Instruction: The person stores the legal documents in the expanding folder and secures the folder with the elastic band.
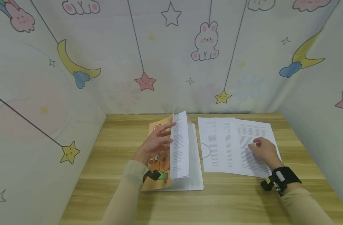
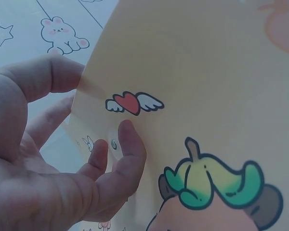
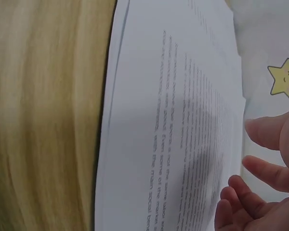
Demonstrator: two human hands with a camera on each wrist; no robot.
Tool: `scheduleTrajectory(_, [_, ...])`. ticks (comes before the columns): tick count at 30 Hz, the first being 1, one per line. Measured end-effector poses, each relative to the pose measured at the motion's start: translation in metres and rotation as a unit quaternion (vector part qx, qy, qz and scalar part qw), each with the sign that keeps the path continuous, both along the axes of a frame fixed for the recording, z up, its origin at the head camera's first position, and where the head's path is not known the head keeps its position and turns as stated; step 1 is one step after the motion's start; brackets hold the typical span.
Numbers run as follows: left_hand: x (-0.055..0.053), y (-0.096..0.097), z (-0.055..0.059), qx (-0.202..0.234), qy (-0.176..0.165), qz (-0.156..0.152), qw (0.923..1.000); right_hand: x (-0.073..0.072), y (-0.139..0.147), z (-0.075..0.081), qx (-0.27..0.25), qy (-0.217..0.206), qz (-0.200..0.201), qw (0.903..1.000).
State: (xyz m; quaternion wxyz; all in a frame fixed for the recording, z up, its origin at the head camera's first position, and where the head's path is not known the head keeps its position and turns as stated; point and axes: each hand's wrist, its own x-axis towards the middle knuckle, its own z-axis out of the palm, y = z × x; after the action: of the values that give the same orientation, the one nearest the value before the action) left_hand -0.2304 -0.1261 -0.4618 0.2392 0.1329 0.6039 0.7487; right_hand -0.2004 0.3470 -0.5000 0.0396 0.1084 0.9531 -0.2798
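A file folder with an orange cartoon cover [image 1: 157, 187] stands part open on the table, its cover raised. My left hand [image 1: 155, 143] holds the cover by its free edge; in the left wrist view, some fingers [image 2: 127, 163] lie on the printed face while others reach behind the edge. A printed sheet [image 1: 180, 150] stands upright inside, behind the cover. Several printed sheets [image 1: 210, 140] lie overlapping to the right of the folder. Over the rightmost sheet [image 1: 255, 128], my right hand [image 1: 264, 152] hovers with loosely bent fingers, holding nothing.
The wooden table [image 1: 216, 203] meets patterned fabric walls [image 1: 174, 62] at the back and both sides. A thin clear loop [image 1: 206, 150] extends from the folder's right edge over the nearest sheet. Each wrist wears a black camera strap [image 1: 288, 175].
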Motion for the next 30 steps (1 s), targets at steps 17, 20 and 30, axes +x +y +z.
scheduleTrajectory(17, [0.001,0.0,0.001,-0.006,0.005,0.001,1.0,0.007,0.016,-0.004,0.114,-0.094,-0.087,0.9852])
scheduleTrajectory(20, [0.0,0.0,0.001,-0.003,0.004,0.001,1.0,0.007,0.019,-0.004,0.134,-0.113,-0.092,0.9803])
scheduleTrajectory(30, [0.001,0.0,0.0,0.0,0.002,0.001,1.0,0.007,0.027,-0.002,0.148,-0.16,-0.095,0.9713])
